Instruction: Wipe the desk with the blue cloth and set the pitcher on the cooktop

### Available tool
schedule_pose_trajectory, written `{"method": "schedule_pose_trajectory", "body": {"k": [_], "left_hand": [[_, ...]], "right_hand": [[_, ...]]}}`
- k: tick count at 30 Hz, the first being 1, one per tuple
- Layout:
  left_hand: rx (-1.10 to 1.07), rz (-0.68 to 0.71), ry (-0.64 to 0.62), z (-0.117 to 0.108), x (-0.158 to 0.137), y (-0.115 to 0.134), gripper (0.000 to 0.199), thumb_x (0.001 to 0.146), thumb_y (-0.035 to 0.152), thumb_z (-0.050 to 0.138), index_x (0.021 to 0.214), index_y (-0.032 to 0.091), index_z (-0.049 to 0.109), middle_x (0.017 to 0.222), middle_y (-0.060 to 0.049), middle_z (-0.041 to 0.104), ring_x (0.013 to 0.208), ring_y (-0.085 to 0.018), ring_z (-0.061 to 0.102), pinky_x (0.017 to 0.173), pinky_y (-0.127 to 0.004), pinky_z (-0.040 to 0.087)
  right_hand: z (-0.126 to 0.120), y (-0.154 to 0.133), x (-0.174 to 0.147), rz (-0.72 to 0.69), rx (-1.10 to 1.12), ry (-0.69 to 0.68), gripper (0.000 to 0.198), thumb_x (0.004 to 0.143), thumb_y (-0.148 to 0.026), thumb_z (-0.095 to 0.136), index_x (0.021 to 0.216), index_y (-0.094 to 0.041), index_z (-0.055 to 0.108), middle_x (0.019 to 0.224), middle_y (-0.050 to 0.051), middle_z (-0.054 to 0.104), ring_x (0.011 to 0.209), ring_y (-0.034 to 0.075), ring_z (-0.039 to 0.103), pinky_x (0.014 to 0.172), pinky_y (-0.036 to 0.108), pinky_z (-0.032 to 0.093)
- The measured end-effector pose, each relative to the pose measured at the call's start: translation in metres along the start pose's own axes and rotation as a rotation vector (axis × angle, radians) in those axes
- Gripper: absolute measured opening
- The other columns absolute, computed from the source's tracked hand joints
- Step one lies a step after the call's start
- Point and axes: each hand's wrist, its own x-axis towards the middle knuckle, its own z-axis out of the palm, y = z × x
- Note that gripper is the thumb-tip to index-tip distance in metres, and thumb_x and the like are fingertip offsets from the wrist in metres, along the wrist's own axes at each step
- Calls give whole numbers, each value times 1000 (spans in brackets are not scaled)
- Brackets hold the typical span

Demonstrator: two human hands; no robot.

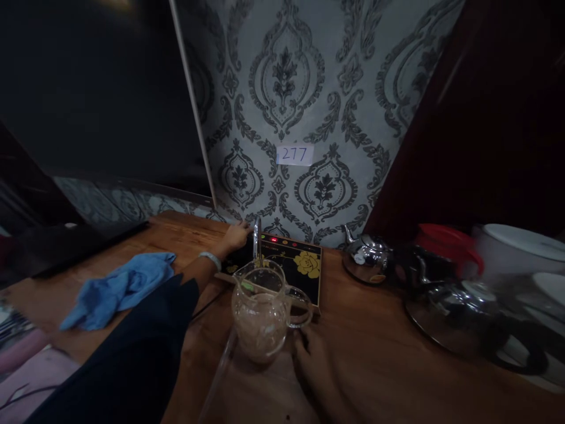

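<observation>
My left hand (237, 235) reaches to the back left corner of a black panel (282, 259) with yellow flowers, a red light and a curved metal spout (256, 232). Its fingers look stretched out near the panel's lit controls, with nothing visible in them. In front of the panel, a clear glass pitcher (260, 324) stands upright under the spout; liquid seems to be in it. My right hand (315, 359) is low beside the pitcher, just below its handle. The fingers there are partly in shadow and appear apart, and I see no grip on the handle.
A blue cloth (119, 288) lies on the wooden table (362, 341) at left. To the right stand a small shiny kettle (367, 259), a larger shiny kettle (463, 312), a red container (445, 241) and a white tub (516, 253). Behind is a patterned wall with a paper label (295, 155).
</observation>
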Motion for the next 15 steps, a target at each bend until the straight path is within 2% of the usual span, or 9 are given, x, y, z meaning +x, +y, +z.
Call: {"method": "schedule_pose_trajectory", "body": {"k": [4, 7, 10, 12, 15], "left_hand": [[27, -81, 63, -23, -26, 1, 49, 80, 11, 45, 127, 15, 59, 111, -14, 60, 105, -27, 53, 92, -39, 44], [-50, -161, 146, -36, -62, 2, 43, 79, 13, 45, 119, 14, 61, 108, -13, 61, 104, -26, 55, 92, -37, 45], [-239, -287, 242, -39, -115, 9, 26, 83, 23, 43, 95, 14, 65, 90, -9, 63, 89, -23, 59, 81, -34, 48], [-348, -341, 282, -37, -159, 17, 29, 88, 35, 38, 82, 17, 61, 79, -6, 63, 78, -21, 60, 73, -32, 48], [-429, -402, 267, -30, -223, 35, 35, 87, 45, 38, 66, 21, 52, 63, -1, 57, 64, -18, 57, 62, -29, 43]], "right_hand": [[0, -2, 1, -16, -12, 11, 31, 85, -26, 46, 98, -19, 73, 98, 9, 73, 90, 26, 68, 82, 33, 51], [0, -4, 1, -11, -20, 13, 31, 85, -26, 45, 94, -19, 73, 95, 8, 74, 88, 25, 68, 79, 31, 51], [1, -3, 3, -50, -13, 6, 32, 84, -24, 43, 95, -19, 73, 95, 8, 74, 87, 24, 68, 80, 32, 50], [1, -1, 4, -68, -12, 6, 32, 83, -23, 43, 95, -18, 72, 94, 8, 74, 87, 23, 67, 80, 31, 49], [1, 3, 5, -78, -48, 5, 32, 80, -22, 43, 92, -18, 72, 90, 8, 73, 85, 23, 67, 79, 31, 49]]}}
